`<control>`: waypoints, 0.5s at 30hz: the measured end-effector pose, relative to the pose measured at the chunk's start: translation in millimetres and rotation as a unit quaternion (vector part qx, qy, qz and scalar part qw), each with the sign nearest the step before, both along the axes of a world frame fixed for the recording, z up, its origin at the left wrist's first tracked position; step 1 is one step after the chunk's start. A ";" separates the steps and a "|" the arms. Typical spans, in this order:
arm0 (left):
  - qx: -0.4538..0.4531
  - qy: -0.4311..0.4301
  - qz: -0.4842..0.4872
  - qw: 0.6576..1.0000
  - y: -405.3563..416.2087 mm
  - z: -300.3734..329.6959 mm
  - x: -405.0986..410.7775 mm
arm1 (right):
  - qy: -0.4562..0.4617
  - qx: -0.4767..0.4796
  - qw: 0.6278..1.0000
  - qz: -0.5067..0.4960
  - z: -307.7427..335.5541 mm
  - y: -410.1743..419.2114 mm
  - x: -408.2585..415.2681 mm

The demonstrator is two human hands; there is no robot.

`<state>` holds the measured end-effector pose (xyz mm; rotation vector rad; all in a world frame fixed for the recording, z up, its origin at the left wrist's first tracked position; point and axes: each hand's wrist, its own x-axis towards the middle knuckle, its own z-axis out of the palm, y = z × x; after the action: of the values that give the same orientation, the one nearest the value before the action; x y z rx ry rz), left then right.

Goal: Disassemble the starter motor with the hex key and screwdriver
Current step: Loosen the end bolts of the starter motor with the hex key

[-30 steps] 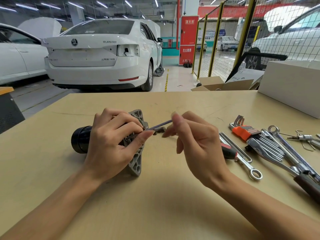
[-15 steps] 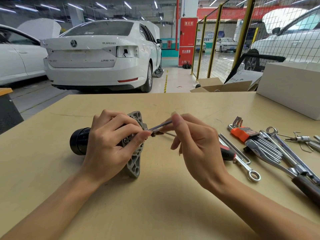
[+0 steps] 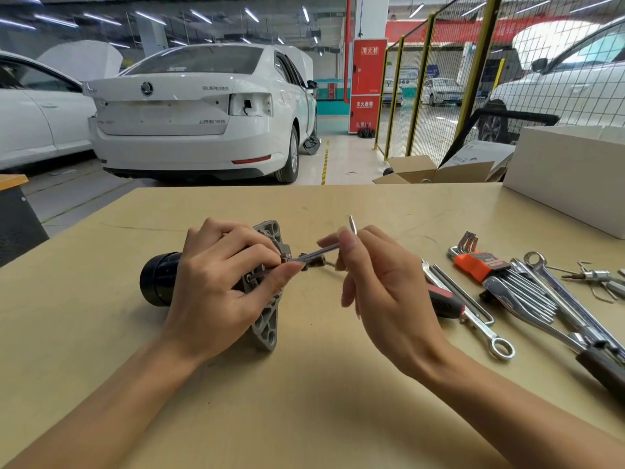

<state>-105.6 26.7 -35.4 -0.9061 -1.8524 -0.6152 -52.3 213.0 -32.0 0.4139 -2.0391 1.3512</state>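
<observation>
Starter motor (image 3: 162, 282) is lying on its side on the table (image 3: 304, 418), and I am gripping its grey flange with my left hand (image 3: 216, 286). Just right of the motor, my right hand (image 3: 382, 286) is pinching the hex key (image 3: 318, 253), whose tip is reaching the flange beside my left fingertips (image 3: 287, 270).

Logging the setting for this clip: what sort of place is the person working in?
Most likely a car repair workshop or training garage. A white sedan with a tail light removed stands behind the workbench, wrenches and a hex key set lie on it, and yellow mesh fencing divides the floor.
</observation>
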 end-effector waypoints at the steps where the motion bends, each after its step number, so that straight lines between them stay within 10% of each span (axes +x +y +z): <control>1: 0.000 0.000 0.001 1.000 0.1 -0.1 -0.1 | 0.010 0.011 1.000 -0.006 -0.1 -0.7 0.2; 15: 0.006 0.004 -0.006 1.000 0.2 -1.1 -0.3 | 0.082 -0.041 0.990 0.104 1.4 -1.3 6.6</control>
<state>-105.8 26.9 -36.6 -0.9116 -1.8368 -0.6283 -45.7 211.8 -30.6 0.6941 -1.8386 1.4669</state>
